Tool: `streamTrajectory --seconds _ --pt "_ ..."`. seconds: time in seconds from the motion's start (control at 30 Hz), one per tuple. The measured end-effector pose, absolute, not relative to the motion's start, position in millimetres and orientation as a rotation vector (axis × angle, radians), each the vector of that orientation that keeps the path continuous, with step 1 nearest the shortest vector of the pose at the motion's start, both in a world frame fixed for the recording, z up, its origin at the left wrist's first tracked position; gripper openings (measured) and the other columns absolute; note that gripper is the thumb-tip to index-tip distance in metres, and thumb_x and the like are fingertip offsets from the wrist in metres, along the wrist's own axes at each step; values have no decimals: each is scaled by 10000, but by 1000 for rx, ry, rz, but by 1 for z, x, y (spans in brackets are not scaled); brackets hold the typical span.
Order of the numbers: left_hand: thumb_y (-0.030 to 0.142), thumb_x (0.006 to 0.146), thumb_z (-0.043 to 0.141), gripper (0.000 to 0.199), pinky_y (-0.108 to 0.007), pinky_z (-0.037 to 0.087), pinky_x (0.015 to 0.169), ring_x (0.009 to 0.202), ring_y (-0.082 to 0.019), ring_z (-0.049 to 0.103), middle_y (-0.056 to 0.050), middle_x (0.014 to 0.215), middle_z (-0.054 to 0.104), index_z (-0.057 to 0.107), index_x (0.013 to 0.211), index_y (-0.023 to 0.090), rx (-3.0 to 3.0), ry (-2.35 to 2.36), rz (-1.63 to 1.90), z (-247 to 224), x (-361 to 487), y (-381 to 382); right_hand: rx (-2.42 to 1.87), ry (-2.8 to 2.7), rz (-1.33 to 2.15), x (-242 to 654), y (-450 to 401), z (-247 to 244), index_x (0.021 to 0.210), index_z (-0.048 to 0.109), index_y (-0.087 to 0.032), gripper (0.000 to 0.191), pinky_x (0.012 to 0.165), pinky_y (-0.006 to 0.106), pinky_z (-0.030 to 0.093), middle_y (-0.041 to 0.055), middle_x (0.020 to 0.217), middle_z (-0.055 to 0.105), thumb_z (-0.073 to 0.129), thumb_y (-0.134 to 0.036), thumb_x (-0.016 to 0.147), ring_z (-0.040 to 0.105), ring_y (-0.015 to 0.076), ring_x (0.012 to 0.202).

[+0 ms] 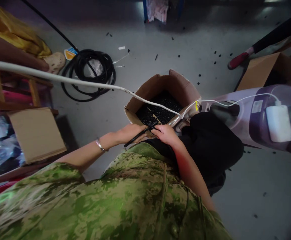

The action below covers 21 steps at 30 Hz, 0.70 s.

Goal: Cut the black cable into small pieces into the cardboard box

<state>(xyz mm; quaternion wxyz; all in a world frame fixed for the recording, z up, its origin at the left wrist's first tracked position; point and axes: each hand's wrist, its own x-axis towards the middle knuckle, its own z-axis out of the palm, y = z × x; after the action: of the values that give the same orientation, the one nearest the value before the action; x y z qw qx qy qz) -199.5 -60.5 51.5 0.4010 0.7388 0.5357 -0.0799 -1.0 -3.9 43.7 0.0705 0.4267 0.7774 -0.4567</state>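
Observation:
My left hand (132, 132), a silver bangle at its wrist, is closed around a thin black plastic-looking strip (133, 140). The strip slants from the lower left up to the fingers of my right hand (167, 134). That hand is also closed, pinching at the strip's upper end, where several black pieces cross; their exact kind is too small to tell. Both hands are close together in front of my lap, at the near edge of an open cardboard box (185, 87). Many small black pieces (160, 106) lie inside the box.
A white hose (85, 81) crosses above the box. A white adapter (279, 123) with a cord sits on a pale purple machine (250, 110) at right. Coiled black cable (110, 78) and scattered black bits are on the floor. Other people's feet show at both sides.

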Motion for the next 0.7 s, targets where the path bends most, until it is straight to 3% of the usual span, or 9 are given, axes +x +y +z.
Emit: streamTrajectory --seconds 0.23,0.5,0.7 --pt "396 906 457 272 -251 460 633 642 -187 637 -53 702 679 639 971 203 1896 1416 -207 47 -201 -63 1263 2369 -1219 -2 -3 42 812 726 -201 339 563 251 267 40 769 715 520 -437 944 577 153 668" --pt "417 945 426 334 -279 483 660 749 -226 691 -117 821 712 642 936 163 1923 1502 -406 40 -187 -64 1138 2380 -1305 -8 -6 39 910 756 -220 289 595 236 313 41 858 745 535 -404 934 624 159 752" --pt "337 953 438 278 -305 499 706 846 -259 706 -152 938 727 636 986 145 1841 1535 -455 33 -188 -59 1157 2326 -1319 -11 -5 34 802 753 -199 325 577 235 316 33 751 724 546 -419 923 613 147 685"
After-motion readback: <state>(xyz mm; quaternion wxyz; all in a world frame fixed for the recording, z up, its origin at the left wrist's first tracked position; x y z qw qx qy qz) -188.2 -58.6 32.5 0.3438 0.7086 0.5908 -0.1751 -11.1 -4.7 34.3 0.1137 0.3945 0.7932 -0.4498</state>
